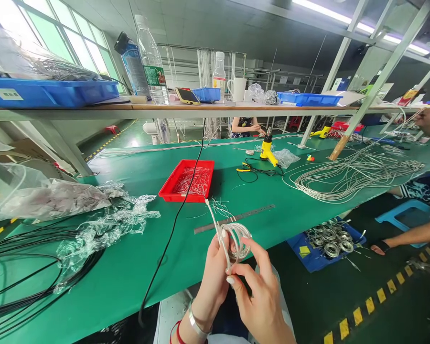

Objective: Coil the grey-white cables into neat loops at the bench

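A small coil of pale cable (241, 235) is held above the near edge of the green table. My left hand (215, 267) is closed around the coil's left side, with a bracelet at the wrist. One straight cable end sticks up from the coil, toward the red tray. My right hand (258, 286) pinches the cable low on the coil between thumb and forefinger, while its other fingers rest near the loops. Just beyond the hands, a metal ruler (251, 213) lies on the table beside loose wire pieces (220, 207).
A red tray (165, 195) holds thin wires. A black cord (175, 224) crosses the table. Plastic wrap (103, 234) and black cables (75, 272) lie left. A yellow heat gun (268, 154) and long cables (344, 179) lie right. A blue bin (310, 265) holds coils; another person's arm (412, 235) reaches beside it.
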The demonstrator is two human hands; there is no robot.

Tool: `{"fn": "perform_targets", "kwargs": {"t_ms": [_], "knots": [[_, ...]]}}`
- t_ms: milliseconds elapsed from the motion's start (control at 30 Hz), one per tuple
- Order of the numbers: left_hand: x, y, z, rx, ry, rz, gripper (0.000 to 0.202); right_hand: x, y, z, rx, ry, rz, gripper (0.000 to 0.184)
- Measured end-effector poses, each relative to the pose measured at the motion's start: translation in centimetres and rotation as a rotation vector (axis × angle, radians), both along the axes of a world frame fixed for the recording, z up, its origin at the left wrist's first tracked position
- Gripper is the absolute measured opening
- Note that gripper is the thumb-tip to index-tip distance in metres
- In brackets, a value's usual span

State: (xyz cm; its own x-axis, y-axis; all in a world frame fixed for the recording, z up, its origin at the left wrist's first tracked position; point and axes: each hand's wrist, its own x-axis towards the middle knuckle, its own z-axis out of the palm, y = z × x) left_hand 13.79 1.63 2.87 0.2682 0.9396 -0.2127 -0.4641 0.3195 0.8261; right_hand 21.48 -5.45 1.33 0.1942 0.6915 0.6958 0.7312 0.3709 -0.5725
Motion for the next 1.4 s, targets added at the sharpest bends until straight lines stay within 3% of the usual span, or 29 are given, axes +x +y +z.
{"fn": "perform_targets", "kwargs": {"t_ms": [100,233,633,767,1033,1200,1400], "knots": [[-0.1,-0.1,0.3,0.001,-0.017,-0.028,0.032,0.5,0.2,0.3,0.060,0.083,-0.006,0.018],[0.0,-0.2,0.3,-0.005,-0.056,-0.067,0.030,0.8,0.9,0.0,0.150,0.078,-0.112,0.017],[0.6,-0.8,0.3,0.005,-0.104,-0.019,0.027,-0.1,1.6,0.0,0.059,0.127,-0.314,0.009],[0.7,-0.8,0.0,0.003,-0.102,-0.002,0.025,-0.1,1.7,-0.3,0.061,0.127,-0.299,0.005],[0.3,-0.3,0.3,-0.008,-0.096,-0.066,0.023,0.7,2.2,-1.6,0.113,-0.122,-0.223,0.013],[0.1,-0.2,0.4,0.015,-0.118,-0.083,0.026,0.7,1.8,-1.0,0.123,-0.151,-0.217,0.010],[-0.3,0.4,0.4,0.059,-0.085,-0.091,0.026,0.5,1.3,-0.2,0.031,-0.160,-0.175,0.014]]}}
